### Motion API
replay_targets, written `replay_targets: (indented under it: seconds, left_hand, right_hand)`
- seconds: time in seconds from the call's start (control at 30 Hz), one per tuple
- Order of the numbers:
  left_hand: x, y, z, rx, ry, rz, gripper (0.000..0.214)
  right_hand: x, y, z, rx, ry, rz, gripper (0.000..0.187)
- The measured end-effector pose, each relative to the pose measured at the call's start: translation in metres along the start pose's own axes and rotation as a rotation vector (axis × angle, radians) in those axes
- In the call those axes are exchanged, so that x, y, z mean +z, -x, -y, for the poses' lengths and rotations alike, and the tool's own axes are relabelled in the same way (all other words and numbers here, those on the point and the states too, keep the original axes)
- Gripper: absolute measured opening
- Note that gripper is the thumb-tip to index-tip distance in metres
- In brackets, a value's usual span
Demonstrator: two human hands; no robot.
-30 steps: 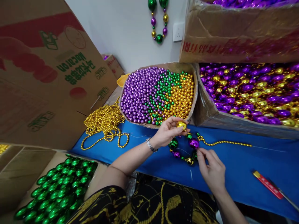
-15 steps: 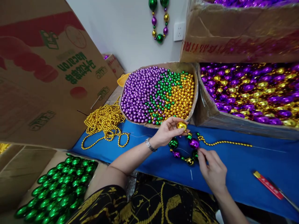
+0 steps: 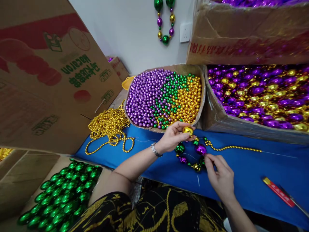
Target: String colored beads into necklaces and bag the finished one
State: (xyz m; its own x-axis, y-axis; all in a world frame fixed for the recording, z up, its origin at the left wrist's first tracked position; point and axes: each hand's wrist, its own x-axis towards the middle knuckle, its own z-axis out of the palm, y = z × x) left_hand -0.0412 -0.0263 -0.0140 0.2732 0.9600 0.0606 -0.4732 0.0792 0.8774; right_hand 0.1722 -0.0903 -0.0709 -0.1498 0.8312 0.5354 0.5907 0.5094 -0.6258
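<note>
My left hand (image 3: 174,137) pinches a shiny gold bead (image 3: 187,130) between thumb and fingers, just in front of the box of small beads. Below it lies a bead strand (image 3: 196,167) of large and small green, purple and gold beads, curved into a loop on the blue cloth. My right hand (image 3: 219,174) has its thumb and forefinger pressed together at the strand's right side, by a large purple bead (image 3: 200,149). Whatever is in that pinch is too small to make out. A thin thread runs left from the strand toward a heap of gold bead chain (image 3: 108,125).
Small purple, green and gold beads fill an open box (image 3: 202,111) ahead. Larger beads fill another box (image 3: 253,127) at right. Green oval beads (image 3: 65,190) lie lower left. A red-and-yellow utility knife (image 3: 278,191) rests on the blue cloth (image 3: 243,174). A finished-looking necklace (image 3: 165,39) hangs above.
The view has shifted very slightly. Both hands keep nearly the same positions, and the gold bead stays in my left fingers.
</note>
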Motion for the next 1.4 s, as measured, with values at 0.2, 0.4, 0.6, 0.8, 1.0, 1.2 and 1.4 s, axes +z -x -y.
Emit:
replay_targets:
  seconds: [0.2, 0.4, 0.6, 0.8, 1.0, 1.2, 1.4]
  left_hand:
    - [-0.001, -0.001, -0.001, -0.004, 0.015, 0.021, 0.039]
    - [0.001, 0.003, 0.006, 0.047, -0.133, 0.075, 0.039]
    - [-0.025, -0.008, -0.026, 0.209, -0.729, 0.084, 0.041]
    - [-0.086, -0.045, -0.050, 0.009, -1.871, -0.111, 0.019]
    - [-0.088, -0.051, -0.041, -0.006, -1.714, -0.138, 0.014]
    - [-0.048, -0.026, -0.034, -0.091, -0.248, -0.123, 0.027]
    - [-0.024, -0.013, -0.023, -0.191, 0.086, -0.099, 0.029]
  right_hand:
    - [0.001, 0.004, 0.000, 0.150, -0.087, 0.051, 0.011]
    - [0.005, 0.002, 0.000, 0.079, -0.014, 0.018, 0.011]
    - [0.002, 0.003, -0.008, 0.116, -0.066, 0.003, 0.008]
    - [0.001, 0.001, -0.010, 0.091, -0.042, -0.029, 0.008]
    - [0.004, 0.000, -0.004, -0.001, 0.018, -0.037, 0.008]
    - [0.004, -0.001, -0.001, 0.002, 0.051, -0.018, 0.008]
    - [0.001, -0.005, 0.004, -0.031, 0.071, -0.030, 0.009]
